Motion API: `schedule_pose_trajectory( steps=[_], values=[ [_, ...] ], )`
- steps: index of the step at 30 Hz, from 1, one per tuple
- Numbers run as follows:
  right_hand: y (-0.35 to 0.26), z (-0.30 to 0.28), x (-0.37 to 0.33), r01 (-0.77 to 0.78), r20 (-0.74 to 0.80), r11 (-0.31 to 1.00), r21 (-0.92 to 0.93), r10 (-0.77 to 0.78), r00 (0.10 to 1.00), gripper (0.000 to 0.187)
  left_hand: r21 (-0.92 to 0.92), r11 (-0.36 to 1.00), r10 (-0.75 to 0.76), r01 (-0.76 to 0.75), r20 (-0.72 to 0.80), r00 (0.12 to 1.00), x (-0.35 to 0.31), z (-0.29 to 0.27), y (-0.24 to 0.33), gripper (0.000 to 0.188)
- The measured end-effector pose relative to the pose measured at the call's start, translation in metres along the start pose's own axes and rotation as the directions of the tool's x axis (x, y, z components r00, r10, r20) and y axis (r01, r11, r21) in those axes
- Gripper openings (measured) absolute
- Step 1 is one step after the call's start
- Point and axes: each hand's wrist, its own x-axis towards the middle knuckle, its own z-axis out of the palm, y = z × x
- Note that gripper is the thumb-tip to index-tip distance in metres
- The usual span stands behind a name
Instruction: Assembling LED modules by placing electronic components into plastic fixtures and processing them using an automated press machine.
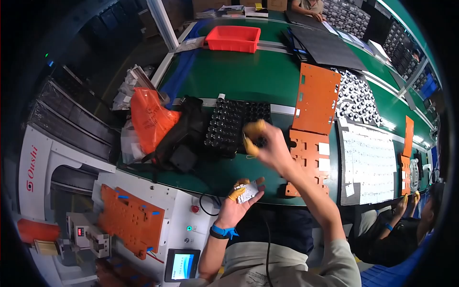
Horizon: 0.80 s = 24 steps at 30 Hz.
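My left hand, palm up with a blue wristband, holds a small white circuit board between thumb and fingers. Yellow finger cots cover some of its fingertips. My right hand hovers above the right part of a black tray with rows of round black parts. Its thumb and forefinger, also in yellow cots, curve together in a pinch. What sits between those tips, if anything, is too small to make out. An orange fixture plate with cut-outs lies just right of my right hand, some white pieces on it.
Left of the tray lie a black bag and an orange plastic bag. A red bin stands at the back. White sheets of boards lie at right, near a co-worker. A machine with a screen stands at lower left.
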Motion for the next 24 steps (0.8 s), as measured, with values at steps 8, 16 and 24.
schedule_pose_trajectory(
  steps=[8,16,24],
  values=[
    [-0.017,-0.036,-0.121,-0.202,0.137,0.979,-0.004,0.200,0.970,0.031,0.238,0.970,-0.052,0.057,-0.028,0.998,0.019,0.015,-0.008,0.044],
    [-0.002,-0.043,-0.149,-0.143,0.113,0.987,-0.071,0.150,0.982,0.030,0.423,0.903,-0.009,0.082,-0.173,0.985,0.015,0.008,-0.034,0.041],
    [-0.005,-0.049,-0.152,-0.086,0.214,0.986,-0.143,0.116,0.970,0.033,0.558,0.829,0.123,0.033,-0.239,0.963,0.015,0.013,-0.048,0.037]
  ],
)
